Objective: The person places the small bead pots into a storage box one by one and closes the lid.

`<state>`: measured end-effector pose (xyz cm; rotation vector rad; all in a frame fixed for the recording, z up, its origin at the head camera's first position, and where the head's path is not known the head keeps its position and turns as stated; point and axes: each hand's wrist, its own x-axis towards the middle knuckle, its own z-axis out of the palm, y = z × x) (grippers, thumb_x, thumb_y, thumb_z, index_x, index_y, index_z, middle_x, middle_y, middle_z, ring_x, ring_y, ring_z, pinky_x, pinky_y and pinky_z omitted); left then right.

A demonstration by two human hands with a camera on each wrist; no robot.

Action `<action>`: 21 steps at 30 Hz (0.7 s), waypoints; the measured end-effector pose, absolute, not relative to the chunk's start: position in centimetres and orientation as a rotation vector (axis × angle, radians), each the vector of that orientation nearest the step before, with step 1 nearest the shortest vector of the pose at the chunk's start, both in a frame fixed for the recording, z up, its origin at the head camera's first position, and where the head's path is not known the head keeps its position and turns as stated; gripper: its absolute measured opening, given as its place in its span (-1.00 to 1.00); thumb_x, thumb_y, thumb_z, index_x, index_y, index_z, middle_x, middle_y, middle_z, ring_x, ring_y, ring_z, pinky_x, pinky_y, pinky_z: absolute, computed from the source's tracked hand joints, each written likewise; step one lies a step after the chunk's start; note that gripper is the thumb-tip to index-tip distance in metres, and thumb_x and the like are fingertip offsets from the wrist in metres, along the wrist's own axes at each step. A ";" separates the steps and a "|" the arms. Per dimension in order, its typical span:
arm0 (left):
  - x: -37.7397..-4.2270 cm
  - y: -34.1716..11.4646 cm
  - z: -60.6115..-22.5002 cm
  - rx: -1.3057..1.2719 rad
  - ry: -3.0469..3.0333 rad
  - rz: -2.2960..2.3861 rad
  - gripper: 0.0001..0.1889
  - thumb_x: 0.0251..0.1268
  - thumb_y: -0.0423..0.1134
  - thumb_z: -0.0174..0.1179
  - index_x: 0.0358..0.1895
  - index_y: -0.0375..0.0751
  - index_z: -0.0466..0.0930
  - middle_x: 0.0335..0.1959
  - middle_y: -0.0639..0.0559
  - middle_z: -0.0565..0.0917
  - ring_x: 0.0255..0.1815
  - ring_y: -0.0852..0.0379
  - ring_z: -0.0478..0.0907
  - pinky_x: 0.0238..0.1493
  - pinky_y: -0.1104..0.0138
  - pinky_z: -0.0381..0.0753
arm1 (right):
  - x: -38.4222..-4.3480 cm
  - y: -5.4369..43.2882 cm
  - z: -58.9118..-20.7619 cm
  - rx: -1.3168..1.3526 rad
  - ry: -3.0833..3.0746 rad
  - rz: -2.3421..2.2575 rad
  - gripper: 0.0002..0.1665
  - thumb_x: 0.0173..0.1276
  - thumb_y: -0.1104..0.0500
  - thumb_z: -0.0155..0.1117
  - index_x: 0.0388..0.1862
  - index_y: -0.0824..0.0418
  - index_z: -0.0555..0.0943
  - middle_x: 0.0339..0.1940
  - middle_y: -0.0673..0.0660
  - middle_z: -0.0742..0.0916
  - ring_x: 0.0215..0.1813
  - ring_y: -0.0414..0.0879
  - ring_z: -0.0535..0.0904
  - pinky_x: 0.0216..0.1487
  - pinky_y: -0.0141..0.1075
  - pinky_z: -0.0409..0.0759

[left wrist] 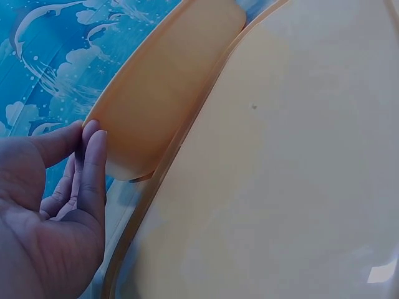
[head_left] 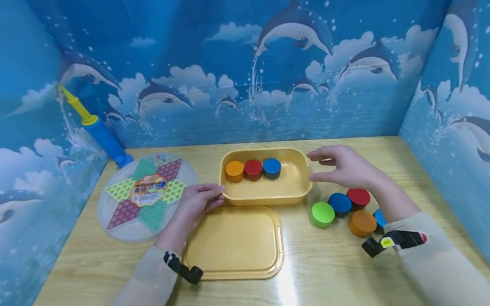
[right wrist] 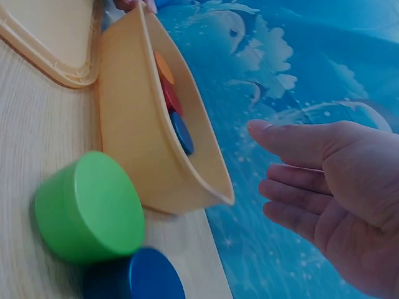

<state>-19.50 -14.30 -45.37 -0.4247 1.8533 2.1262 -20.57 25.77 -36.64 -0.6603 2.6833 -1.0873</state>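
A yellow plastic container stands near the back of the table. Inside it, an orange disc, a red disc and a blue disc sit in a row along the left part. At the container's left end, my left hand pinches the rim between thumb and fingertips, as the left wrist view also shows. My right hand is beside the right end, fingers extended and nothing between them. Several more discs, among them a green disc, lie below the right hand.
The matching yellow lid lies flat in front of the container. To the left is a round, clear box with a star-patterned board. A blue and yellow pump leans in the back left corner. Dolphin-print sheets enclose the table.
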 end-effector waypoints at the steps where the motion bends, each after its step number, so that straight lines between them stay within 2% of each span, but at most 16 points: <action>1: -19.5 -14.3 -45.4 -0.430 1.856 2.123 -0.65 0.48 -0.40 0.35 0.20 -0.53 0.61 -0.15 -0.24 0.75 -0.27 0.11 0.77 -0.08 0.29 0.84 | -20.4 26.2 -36.6 -0.656 2.693 -1.081 -0.30 0.39 0.10 0.58 0.41 0.34 0.57 0.36 0.32 0.64 0.38 0.27 0.56 0.41 0.13 0.59; 9: -19.5 -14.2 -45.2 -0.435 1.878 2.097 -0.63 0.49 -0.37 0.35 0.24 -0.50 0.60 -0.04 -0.29 0.73 -0.23 0.11 0.78 -0.04 0.30 0.83 | -18.6 29.4 -37.1 -0.609 2.746 -1.092 -0.30 0.41 0.08 0.56 0.41 0.36 0.56 0.38 0.36 0.62 0.40 0.32 0.53 0.42 0.22 0.52; 16: -19.6 -14.3 -45.4 -0.416 1.876 2.099 -0.64 0.50 -0.36 0.35 0.23 -0.51 0.61 -0.09 -0.25 0.74 -0.24 0.11 0.78 -0.06 0.30 0.83 | -17.1 31.9 -37.7 -0.562 2.746 -1.028 -0.27 0.42 0.08 0.55 0.44 0.37 0.53 0.38 0.42 0.61 0.41 0.43 0.49 0.42 0.30 0.46; 21: -19.5 -14.4 -45.5 -0.420 1.873 2.100 -0.64 0.49 -0.36 0.35 0.22 -0.51 0.61 -0.14 -0.21 0.75 -0.24 0.12 0.78 -0.06 0.30 0.83 | -16.6 33.3 -38.4 -0.548 2.737 -0.995 -0.26 0.40 0.12 0.56 0.44 0.42 0.52 0.38 0.46 0.60 0.39 0.46 0.50 0.41 0.28 0.45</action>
